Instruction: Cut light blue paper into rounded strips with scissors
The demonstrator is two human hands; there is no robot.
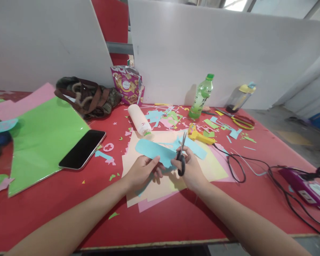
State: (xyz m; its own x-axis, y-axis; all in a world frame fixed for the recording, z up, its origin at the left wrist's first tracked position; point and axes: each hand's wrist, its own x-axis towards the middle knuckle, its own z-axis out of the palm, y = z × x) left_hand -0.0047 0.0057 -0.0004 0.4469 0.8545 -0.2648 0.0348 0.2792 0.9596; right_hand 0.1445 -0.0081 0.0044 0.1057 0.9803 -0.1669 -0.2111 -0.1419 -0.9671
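Observation:
A long blue paper piece (156, 150) with a rounded left end is pinched by my left hand (145, 171), the thumb on top and the fingers beneath. My right hand (191, 170) grips small black-handled scissors (181, 156), their blades pointing up and away from me. The fingertips of that hand also come close to the paper's right end; whether they touch it I cannot tell. Under both hands lies a stack of cream, yellow and pink sheets (138, 181). Another blue paper strip (198, 148) rests on the stack just beyond my right hand.
A yellow glue gun (201, 137) with a black cord lies beyond my right hand. Around it are a white bottle (139, 119), a green drink bottle (202, 96), large scissors (240, 121) and paper scraps. A phone (82, 149) lies left; a purple power strip (304, 186) stands right.

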